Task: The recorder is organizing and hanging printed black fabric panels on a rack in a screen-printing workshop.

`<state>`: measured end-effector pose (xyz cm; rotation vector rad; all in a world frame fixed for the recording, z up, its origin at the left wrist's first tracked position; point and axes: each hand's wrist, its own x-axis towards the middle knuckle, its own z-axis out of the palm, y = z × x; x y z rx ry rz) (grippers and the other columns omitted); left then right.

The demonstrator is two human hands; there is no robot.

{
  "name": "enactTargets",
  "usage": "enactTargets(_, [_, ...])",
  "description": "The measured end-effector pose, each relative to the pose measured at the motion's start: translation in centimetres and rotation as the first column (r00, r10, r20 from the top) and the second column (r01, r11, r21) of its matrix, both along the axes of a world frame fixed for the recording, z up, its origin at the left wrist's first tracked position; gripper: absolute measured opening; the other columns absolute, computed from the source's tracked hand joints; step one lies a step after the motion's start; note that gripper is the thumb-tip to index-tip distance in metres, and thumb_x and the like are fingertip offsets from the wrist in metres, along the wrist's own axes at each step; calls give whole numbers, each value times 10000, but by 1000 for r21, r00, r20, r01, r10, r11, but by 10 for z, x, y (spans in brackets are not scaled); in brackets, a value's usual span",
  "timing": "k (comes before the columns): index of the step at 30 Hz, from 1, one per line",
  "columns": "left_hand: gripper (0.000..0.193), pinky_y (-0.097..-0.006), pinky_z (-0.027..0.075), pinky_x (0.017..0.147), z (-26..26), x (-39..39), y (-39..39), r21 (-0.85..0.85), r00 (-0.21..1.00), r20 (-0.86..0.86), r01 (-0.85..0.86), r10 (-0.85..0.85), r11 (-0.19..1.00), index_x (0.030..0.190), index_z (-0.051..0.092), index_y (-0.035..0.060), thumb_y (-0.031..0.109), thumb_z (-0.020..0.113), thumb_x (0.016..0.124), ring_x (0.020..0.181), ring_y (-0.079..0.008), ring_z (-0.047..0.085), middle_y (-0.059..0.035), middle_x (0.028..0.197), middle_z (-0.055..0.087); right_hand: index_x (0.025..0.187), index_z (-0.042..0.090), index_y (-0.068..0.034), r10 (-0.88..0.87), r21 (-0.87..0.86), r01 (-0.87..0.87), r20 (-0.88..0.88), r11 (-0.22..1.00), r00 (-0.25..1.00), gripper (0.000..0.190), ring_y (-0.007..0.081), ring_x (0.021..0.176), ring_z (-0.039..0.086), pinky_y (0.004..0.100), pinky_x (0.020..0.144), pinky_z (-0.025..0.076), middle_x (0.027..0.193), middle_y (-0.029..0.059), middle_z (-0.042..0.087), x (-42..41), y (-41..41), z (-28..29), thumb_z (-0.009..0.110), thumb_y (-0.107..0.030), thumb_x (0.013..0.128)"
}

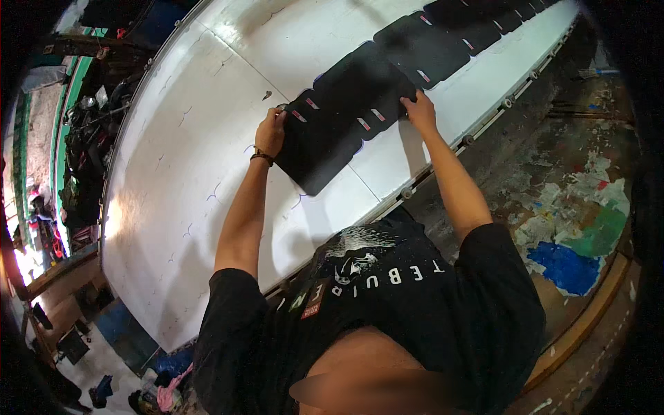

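Note:
A dark fabric panel (337, 111) with small red-and-white marks lies flat on a long white table (171, 135). My left hand (271, 132), with a dark bracelet at the wrist, grips its upper left edge; a small dark round thing shows at the fingertips. At its right edge, my right hand (419, 111) pinches the dark material between thumb and fingers. More dark panels (420, 49) run in a row towards the upper right, their edges meeting or overlapping. Blue curved pen lines mark the table around them.
Round knobs (406, 193) line the table's near metal rail. A small dark scrap (267, 95) lies left of the panels. Paint-stained boards (565, 264) are at the right. Cloth and clutter (168, 386) lie on the floor at lower left, and piled dark objects (93, 135) stand beyond the far edge.

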<state>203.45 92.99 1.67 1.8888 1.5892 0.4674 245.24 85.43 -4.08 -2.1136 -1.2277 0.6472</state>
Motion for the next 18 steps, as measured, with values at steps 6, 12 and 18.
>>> enactTargets(6, [265,-459,501,756,-46,-9,10,361,977,-213,105,-28,927,1058,594,80,302,665,932,911,-369,625,-179,929,635,1096,633,-7,-108,-65,106,-26,992,994,451,433,1026,631,493,871,500,1075,239,676,-13,2,13,735,-335,804])
enactTargets(12, [290,-455,500,786,-39,5,11,300,942,-318,-11,110,954,1005,638,110,367,695,883,932,-350,612,-131,995,615,1096,632,-16,-132,-39,127,-183,991,974,439,402,1037,646,465,872,503,1073,226,686,-4,5,0,755,-300,785])
enactTargets(18, [272,-445,498,782,-27,27,12,360,860,-504,127,78,924,1036,643,173,411,648,903,973,-333,620,-84,1011,644,1127,629,-9,-175,107,222,-334,969,926,466,358,1038,661,429,875,505,1104,180,699,14,-4,-31,790,-186,726])
